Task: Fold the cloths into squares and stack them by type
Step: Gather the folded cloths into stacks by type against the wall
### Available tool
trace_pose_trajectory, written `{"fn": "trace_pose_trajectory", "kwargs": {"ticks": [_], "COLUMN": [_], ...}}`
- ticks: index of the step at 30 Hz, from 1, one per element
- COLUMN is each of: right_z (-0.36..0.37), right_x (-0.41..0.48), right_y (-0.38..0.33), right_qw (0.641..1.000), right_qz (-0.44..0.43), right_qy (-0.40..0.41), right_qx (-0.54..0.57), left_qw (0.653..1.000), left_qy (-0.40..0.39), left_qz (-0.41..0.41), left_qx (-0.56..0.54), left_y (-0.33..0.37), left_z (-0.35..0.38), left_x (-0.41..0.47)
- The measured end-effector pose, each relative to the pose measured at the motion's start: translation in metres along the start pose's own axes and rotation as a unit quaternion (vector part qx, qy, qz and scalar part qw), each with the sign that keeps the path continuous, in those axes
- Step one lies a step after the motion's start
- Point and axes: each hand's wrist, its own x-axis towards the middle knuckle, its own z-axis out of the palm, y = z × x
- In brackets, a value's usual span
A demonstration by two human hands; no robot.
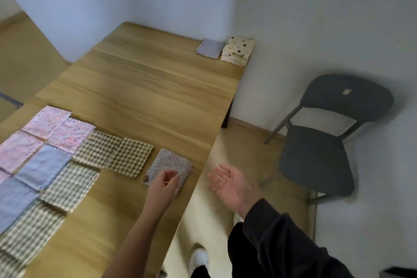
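A small folded grey floral cloth lies near the right edge of the wooden table. My left hand rests on its near edge, fingers pinching the fabric. My right hand hovers off the table's right edge, palm up, fingers spread, holding nothing. Flat unfolded cloths cover the left of the table: pink floral ones, blue ones and brown checked ones. At the far right corner sit a folded grey-lilac square and a stack of cream polka-dot squares.
A dark grey chair stands on the floor to the right of the table, against the white wall. My legs and a white shoe show below the table's right edge. The table's far end meets the wall corner.
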Motion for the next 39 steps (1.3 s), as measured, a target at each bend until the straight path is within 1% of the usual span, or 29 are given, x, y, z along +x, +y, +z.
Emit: {"fn": "trace_pose_trajectory", "kwargs": {"ticks": [3,5,7,9,11,14,15,18,19,21,23,26,29,31,32,33,34,36,37,38,39], "right_z": [0.010,0.015,0.022,0.032,0.039,0.050,0.051,0.054,0.054,0.052,0.047,0.034,0.022,0.016,0.014,0.012,0.011,0.009,0.008,0.006,0.003], "right_x": [0.002,0.009,0.018,0.029,0.045,0.067,0.071,0.092,0.096,0.102,0.103,0.096,0.085,0.085,0.087,0.089,0.092,0.097,0.100,0.102,0.103], "right_y": [0.030,0.044,0.054,0.061,0.068,0.074,0.074,0.078,0.079,0.082,0.085,0.090,0.096,0.095,0.094,0.092,0.091,0.091,0.091,0.091,0.092], "right_qw": [0.998,0.991,0.969,0.931,0.881,0.803,0.770,0.620,0.582,0.531,0.504,0.493,0.499,0.501,0.509,0.533,0.578,0.695,0.735,0.755,0.756], "right_qz": [-0.010,-0.029,-0.044,-0.050,-0.068,-0.101,-0.118,-0.160,-0.159,-0.149,-0.158,-0.171,-0.182,-0.225,-0.246,-0.255,-0.239,-0.174,-0.144,-0.122,-0.110], "right_qy": [-0.004,-0.009,-0.014,-0.019,-0.034,-0.056,-0.062,-0.091,-0.096,-0.091,-0.071,-0.050,-0.023,0.042,0.086,0.129,0.163,0.191,0.197,0.197,0.191], "right_qx": [-0.058,-0.130,-0.243,-0.362,-0.467,-0.584,-0.624,-0.762,-0.792,-0.829,-0.846,-0.851,-0.847,-0.835,-0.821,-0.796,-0.763,-0.671,-0.632,-0.613,-0.617], "left_qw": [0.996,0.990,0.981,0.971,0.964,0.947,0.942,0.937,0.935,0.929,0.923,0.923,0.929,0.936,0.940,0.945,0.950,0.963,0.970,0.975,0.978], "left_qy": [0.019,0.035,0.047,0.056,0.065,0.055,0.061,0.120,0.133,0.148,0.155,0.150,0.117,0.103,0.099,0.095,0.086,0.063,0.052,0.043,0.036], "left_qz": [-0.007,-0.015,-0.010,-0.011,-0.014,-0.015,-0.009,-0.011,-0.011,-0.013,0.001,0.041,0.099,0.107,0.092,0.067,0.037,-0.026,-0.056,-0.078,-0.089], "left_qx": [0.085,0.132,0.185,0.233,0.259,0.316,0.330,0.327,0.329,0.339,0.352,0.352,0.338,0.320,0.312,0.305,0.299,0.261,0.231,0.206,0.187], "left_y": [-0.027,-0.041,-0.046,-0.045,-0.044,-0.050,-0.053,-0.061,-0.065,-0.074,-0.085,-0.094,-0.097,-0.097,-0.096,-0.095,-0.093,-0.088,-0.086,-0.085,-0.083], "left_z": [-0.019,-0.032,-0.044,-0.055,-0.064,-0.075,-0.078,-0.091,-0.096,-0.105,-0.109,-0.100,-0.079,-0.062,-0.054,-0.046,-0.038,-0.026,-0.021,-0.017,-0.014], "left_x": [-0.002,0.008,0.023,0.038,0.054,0.083,0.090,0.101,0.102,0.100,0.093,0.075,0.051,0.040,0.037,0.035,0.034,0.035,0.037,0.038,0.039]}}
